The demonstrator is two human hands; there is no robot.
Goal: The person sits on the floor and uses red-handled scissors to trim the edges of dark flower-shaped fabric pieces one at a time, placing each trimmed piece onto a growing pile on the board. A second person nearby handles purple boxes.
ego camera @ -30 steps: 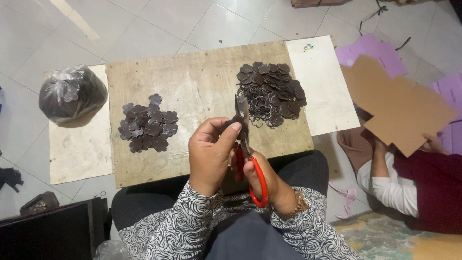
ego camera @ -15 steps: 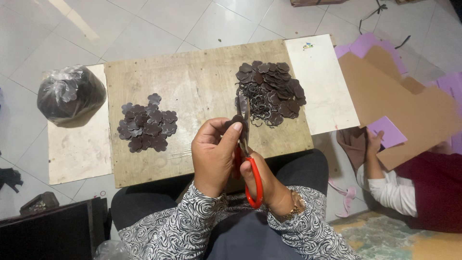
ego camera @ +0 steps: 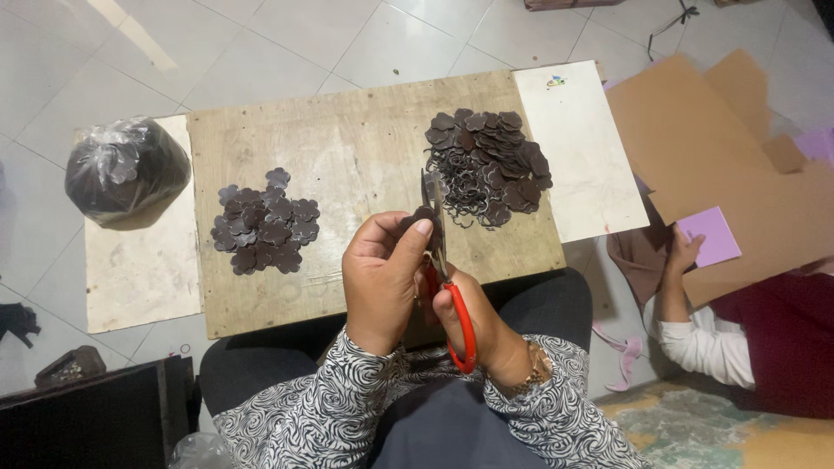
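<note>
A: What surface is shown?
B: A pale tiled floor [ego camera: 287, 35], with a wooden board [ego camera: 365, 156] lying across the lap of a seated person.

A: Where is the piece being worked?
B: A small dark brown cut-out [ego camera: 423, 216] sits above the board's near edge, pinched between thumb and fingers of the left hand [ego camera: 380, 276], touching the blades.

A: And the other hand?
B: The right hand [ego camera: 476, 323] is closed through the red loops of the scissors [ego camera: 443, 260]; the blades point away from the body and stand almost closed on the cut-out.

A: What lies around?
B: To the left on the board, a flat pile of flower-shaped pieces [ego camera: 265, 224]; to the right, a larger heap of pieces and curly offcuts [ego camera: 488, 165]. A white panel [ego camera: 584, 148] adjoins the board's right edge. A tied clear bag of dark pieces [ego camera: 126, 169] rests on a pale panel at far left. At right, another person's hand [ego camera: 682, 252] holds a lilac sheet [ego camera: 711, 234] beside brown cardboard [ego camera: 721, 148].
</note>
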